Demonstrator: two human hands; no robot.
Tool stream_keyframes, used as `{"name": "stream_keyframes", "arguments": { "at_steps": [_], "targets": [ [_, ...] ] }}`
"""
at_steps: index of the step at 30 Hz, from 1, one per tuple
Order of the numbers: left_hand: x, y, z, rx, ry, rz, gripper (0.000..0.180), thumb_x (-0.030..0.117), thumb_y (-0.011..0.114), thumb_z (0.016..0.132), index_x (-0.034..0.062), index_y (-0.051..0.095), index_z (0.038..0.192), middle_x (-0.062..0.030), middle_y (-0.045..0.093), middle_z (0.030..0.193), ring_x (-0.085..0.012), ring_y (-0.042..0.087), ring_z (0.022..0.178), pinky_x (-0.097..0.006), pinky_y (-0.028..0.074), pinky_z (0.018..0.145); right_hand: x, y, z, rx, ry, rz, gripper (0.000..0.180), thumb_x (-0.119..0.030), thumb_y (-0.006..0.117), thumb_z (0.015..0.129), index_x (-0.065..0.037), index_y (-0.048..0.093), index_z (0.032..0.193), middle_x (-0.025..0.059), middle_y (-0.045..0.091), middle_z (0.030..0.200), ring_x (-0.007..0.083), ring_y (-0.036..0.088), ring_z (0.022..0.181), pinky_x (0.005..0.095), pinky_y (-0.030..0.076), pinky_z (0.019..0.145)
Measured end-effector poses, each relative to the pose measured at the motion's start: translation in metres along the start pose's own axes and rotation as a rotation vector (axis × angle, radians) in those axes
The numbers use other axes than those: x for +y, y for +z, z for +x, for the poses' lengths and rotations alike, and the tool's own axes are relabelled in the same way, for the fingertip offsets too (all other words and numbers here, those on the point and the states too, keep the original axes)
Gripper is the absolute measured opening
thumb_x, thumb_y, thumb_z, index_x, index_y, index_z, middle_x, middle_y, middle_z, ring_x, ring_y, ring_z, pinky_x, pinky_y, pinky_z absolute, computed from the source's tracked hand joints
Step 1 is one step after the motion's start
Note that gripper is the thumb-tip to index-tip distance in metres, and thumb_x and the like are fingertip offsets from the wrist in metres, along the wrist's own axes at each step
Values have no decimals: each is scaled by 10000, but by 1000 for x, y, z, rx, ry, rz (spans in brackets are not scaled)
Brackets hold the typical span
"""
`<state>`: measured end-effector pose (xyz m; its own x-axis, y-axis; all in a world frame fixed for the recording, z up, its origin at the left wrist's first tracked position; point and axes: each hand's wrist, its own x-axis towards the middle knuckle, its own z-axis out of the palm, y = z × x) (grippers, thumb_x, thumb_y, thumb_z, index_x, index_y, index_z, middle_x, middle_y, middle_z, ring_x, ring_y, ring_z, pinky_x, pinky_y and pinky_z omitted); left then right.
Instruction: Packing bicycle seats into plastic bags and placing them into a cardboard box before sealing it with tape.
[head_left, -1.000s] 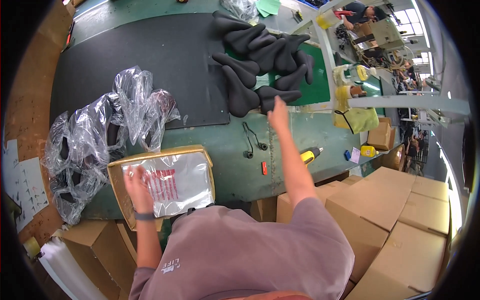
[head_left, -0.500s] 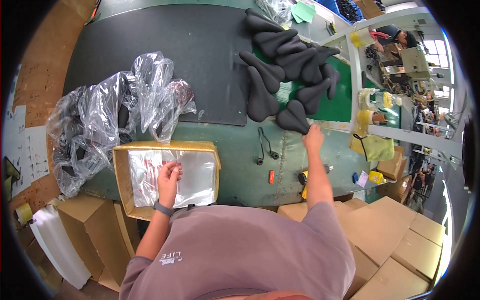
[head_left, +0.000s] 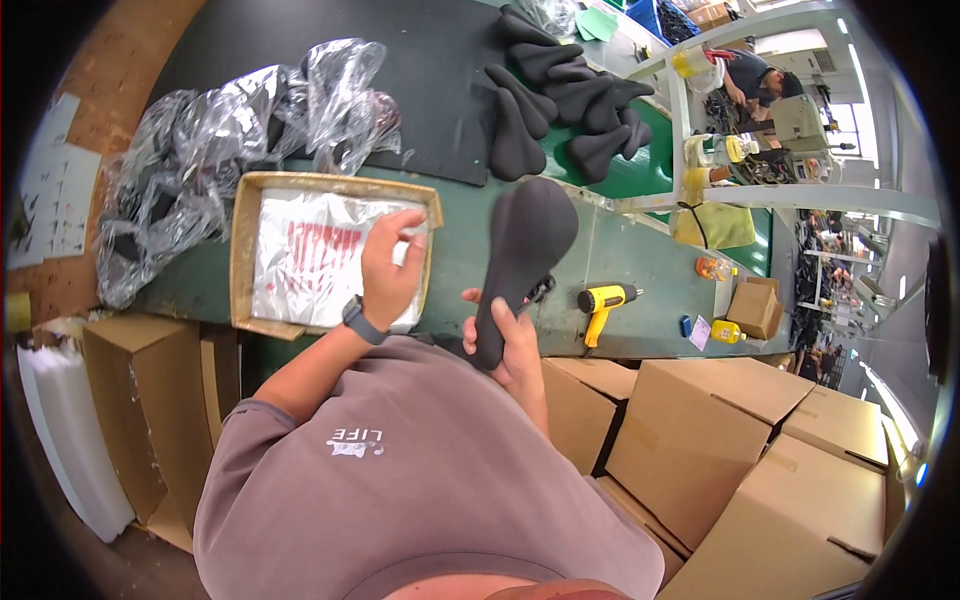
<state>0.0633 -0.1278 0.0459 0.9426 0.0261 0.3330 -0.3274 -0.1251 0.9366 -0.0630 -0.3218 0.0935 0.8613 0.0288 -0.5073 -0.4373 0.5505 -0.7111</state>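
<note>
- One black bicycle saddle (head_left: 522, 262) stands at mid-frame, its narrow nose gripped in the closed right hand (head_left: 508, 345).
- Left hand (head_left: 390, 268) lies loosely open, fingers on the clear plastic bags (head_left: 310, 260) in the shallow cardboard tray (head_left: 240, 250), left of centre.
- More saddles (head_left: 565, 105) are piled at upper centre; a yellow heat gun (head_left: 603, 300) lies right of the saddle.

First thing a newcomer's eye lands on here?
The black saddle gripped by its narrow end in the right hand, at centre above the green table. Next, the left hand on white plastic bags in a shallow cardboard tray, with crumpled clear plastic behind and a saddle pile farther back.
</note>
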Motion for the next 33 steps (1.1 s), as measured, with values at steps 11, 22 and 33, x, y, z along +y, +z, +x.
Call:
{"name": "stream_keyframes", "arguments": {
  "at_steps": [11, 22, 33],
  "targets": [
    [106, -56, -12, -539, 786, 488, 270, 355, 720, 951, 111, 814, 1018, -77, 709, 1356, -277, 571, 1431, -552, 317, 1335, 57, 34, -35, -750, 536, 746, 1025, -826, 469, 1066, 21, 385, 1637, 121, 565, 897, 114, 489, 482, 243, 408, 386],
    [-187, -55, -46, -775, -247, 869, 455, 436, 704, 1042, 36, 722, 1258, -239, 810, 1116, -448, 781, 1082, -569, 598, 978, 59, 44, -90, -796, 330, 732, 1065, -780, 473, 1091, -44, 128, 1780, 150, 554, 930, 140, 515, 492, 265, 453, 399],
    [-208, -14, -144, -483, -201, 948, 327, 393, 736, 1035, 76, 791, 1090, -154, 747, 1134, -356, 700, 1125, -515, 568, 927, 85, -4, -76, 245, -331, -409, 400, -195, 827, 1019, 9, 628, 1299, 129, 749, 969, 184, 704, 664, 330, 585, 590]
  ]
}}
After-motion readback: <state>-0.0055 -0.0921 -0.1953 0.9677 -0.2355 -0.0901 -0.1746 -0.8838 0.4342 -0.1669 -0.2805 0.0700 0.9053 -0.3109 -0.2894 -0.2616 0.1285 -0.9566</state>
